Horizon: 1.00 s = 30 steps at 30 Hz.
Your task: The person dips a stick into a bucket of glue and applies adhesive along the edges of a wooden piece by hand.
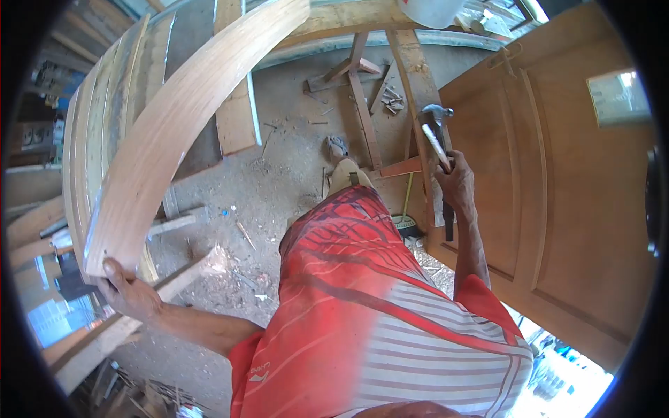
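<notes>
A long, curved wooden board runs from the lower left up to the top of the view. My left hand grips its lower end, with the thumb on top and the fingers partly hidden underneath. On the right, my right hand is closed around a hammer with its dark metal head up. A thin whitish stick-like piece is held in the same hand, against the hammer. The dark lower end of the handle shows below the wrist.
A wooden door stands along the right. Wooden planks lie under the curved board. A narrow timber beam, a small wooden frame, a broom and scraps are near the dusty floor.
</notes>
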Motion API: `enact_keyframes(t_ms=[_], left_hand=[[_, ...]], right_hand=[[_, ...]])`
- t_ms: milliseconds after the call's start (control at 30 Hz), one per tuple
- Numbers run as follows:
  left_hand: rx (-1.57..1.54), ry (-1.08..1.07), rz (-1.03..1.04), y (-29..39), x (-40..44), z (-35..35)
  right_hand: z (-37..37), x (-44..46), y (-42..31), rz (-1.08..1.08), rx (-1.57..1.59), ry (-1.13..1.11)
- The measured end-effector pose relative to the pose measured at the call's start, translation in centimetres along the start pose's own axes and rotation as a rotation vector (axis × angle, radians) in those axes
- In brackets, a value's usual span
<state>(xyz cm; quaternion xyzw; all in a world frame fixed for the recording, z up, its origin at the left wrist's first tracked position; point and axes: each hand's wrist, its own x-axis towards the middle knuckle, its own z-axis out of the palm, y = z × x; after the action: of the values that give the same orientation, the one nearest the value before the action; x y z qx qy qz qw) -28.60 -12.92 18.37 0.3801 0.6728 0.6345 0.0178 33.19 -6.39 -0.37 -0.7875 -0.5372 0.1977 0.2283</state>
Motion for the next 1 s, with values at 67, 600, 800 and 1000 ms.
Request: enact_keyframes(t_ms=[67, 600, 800, 1000], left_hand=[[0.068, -0.014, -0.01, -0.2, 0.2, -0.8], [0.05, 0.013, -0.065, 1.1, -0.4, -1.7], [0.031, 0.045, -0.046, 2.4, -0.4, -0.2], [0.027, 0.056, -0.056, 1.4, 0.5, -1.5]], right_hand=[[-0.9, -0.9, -2.4, -0.005, 0.023, -0.011], [29.1, 5.8, -11.5, -0.181, -0.002, -0.618], [20.3, 6.4, -16.9, 0.105, 0.683, -0.241], [-3.0, 26.1, -12.7, -0.006, 0.82, 0.489]])
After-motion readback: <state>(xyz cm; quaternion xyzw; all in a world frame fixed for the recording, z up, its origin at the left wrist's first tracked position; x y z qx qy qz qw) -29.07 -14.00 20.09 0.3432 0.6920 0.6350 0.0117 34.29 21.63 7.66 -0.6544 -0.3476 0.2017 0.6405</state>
